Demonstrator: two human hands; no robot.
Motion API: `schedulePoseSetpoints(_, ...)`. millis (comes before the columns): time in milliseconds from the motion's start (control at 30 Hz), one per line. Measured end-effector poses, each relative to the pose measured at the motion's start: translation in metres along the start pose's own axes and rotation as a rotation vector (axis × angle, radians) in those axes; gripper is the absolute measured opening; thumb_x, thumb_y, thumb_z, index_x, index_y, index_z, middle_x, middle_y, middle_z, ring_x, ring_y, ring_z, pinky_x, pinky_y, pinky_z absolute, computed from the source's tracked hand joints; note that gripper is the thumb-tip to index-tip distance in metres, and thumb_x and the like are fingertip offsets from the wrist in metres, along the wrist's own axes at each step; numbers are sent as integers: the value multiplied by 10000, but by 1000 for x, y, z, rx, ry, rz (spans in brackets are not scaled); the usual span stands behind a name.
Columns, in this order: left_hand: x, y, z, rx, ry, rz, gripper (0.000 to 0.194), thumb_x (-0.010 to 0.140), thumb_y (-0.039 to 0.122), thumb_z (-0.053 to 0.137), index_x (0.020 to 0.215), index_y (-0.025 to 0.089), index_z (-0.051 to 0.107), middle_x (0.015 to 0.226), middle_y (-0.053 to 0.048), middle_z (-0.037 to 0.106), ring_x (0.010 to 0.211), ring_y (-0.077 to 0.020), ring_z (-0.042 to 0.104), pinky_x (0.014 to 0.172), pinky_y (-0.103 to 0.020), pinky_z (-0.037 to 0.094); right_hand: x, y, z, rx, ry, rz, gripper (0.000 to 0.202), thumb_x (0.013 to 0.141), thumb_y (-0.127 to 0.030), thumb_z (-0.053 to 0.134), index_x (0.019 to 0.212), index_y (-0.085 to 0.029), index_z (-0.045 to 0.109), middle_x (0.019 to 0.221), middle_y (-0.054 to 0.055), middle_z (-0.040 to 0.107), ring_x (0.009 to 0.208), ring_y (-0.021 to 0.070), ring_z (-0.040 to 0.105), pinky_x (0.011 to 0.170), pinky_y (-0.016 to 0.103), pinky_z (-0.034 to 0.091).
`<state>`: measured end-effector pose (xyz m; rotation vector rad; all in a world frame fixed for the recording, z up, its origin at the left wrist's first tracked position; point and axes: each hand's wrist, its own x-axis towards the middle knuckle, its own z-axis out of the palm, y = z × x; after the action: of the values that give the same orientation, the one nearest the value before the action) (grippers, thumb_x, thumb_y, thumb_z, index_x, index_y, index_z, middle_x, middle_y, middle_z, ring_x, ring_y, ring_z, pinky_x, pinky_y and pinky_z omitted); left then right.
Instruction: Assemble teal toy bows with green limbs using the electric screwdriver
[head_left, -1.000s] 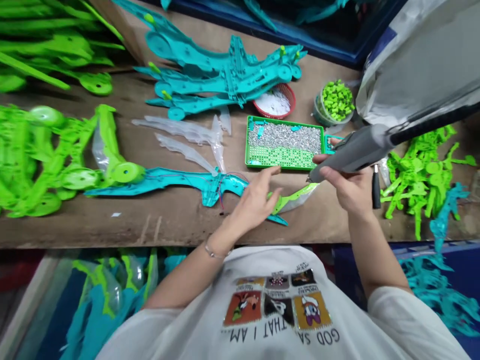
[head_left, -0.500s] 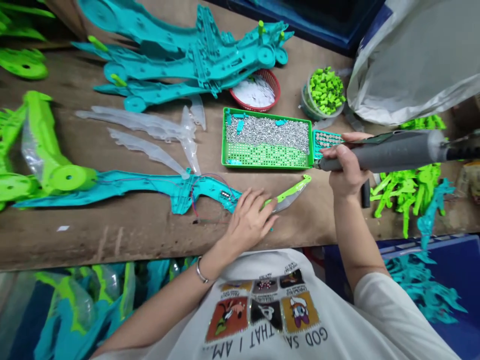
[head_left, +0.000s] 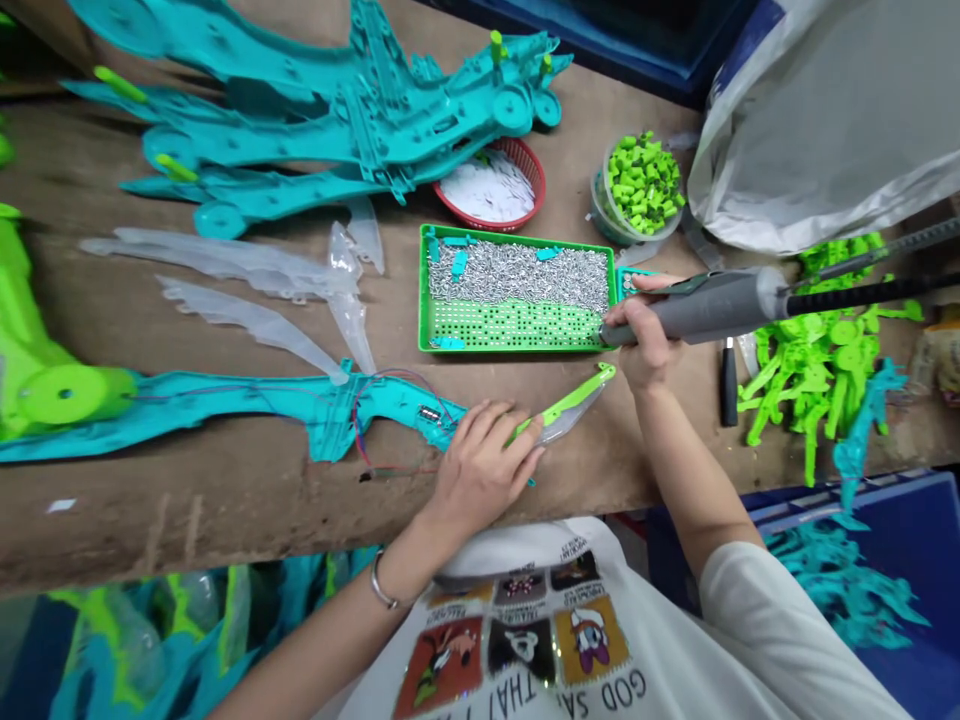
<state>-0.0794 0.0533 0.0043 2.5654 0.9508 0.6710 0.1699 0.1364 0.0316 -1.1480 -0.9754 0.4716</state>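
Observation:
My left hand [head_left: 484,460] lies over the right end of a long turquoise plastic shell [head_left: 255,395], fingers curved across it and thumb on the near side. Out past those fingers sticks a lime-green piece with a clear blade [head_left: 576,408]. Thin red and blue wires and a small metal-contact part [head_left: 430,415] show on the shell. My right hand [head_left: 649,345] is wrapped round a grey electric screwdriver [head_left: 705,310], held nearly level. Its tip is at the right end of a green tray [head_left: 517,348] of small silver screws; whether a screw is on it cannot be seen.
Behind the tray are a red basket [head_left: 541,190] of white slips and a tub [head_left: 600,210] of green pieces. Turquoise shells [head_left: 300,130] are stacked at the back left, clear blades [head_left: 255,330] below them. Lime-green parts [head_left: 832,370] and a black-handled tool [head_left: 728,385] lie right.
The view has shifted, so most tabletop things sit further left. My right hand has brought the screwdriver tip leftward to the tray's right end. My left hand keeps its hold on the shell.

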Motion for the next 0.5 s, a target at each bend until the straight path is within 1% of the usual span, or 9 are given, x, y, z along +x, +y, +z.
schedulePoseSetpoints(133,0,0,0,1,4,2,328,955,252,680,1277,192,685,1241,-103,743,1228,-310,632,1100,-524,509,-1,2,2,3,24,2,319,811,-484,759,1002,-254,646,587,-82,588,514,139,603,621,309,541)
schedulePoseSetpoints(267,1,0,0,-7,8,0,331,951,245,682,1278,195,683,1240,-104,743,1231,-306,627,1103,-527,507,-2,0,4,-7,20,2,299,809,-472,760,976,-246,655,579,-80,590,514,138,607,618,307,535)
schedulePoseSetpoints(367,1,0,1,-9,8,-2,338,951,246,683,1285,192,680,1243,-104,743,1230,-304,623,1100,-529,508,-2,-3,4,-26,8,21,294,805,-473,756,953,-241,652,579,-76,590,512,135,608,611,304,534)
schedulePoseSetpoints(500,0,-1,2,-6,5,-1,338,951,248,684,1285,194,678,1250,-96,740,1241,-308,620,1112,-526,500,-1,-3,6,-71,-42,65,301,812,-493,739,942,-238,646,580,-71,585,510,139,610,588,302,535)
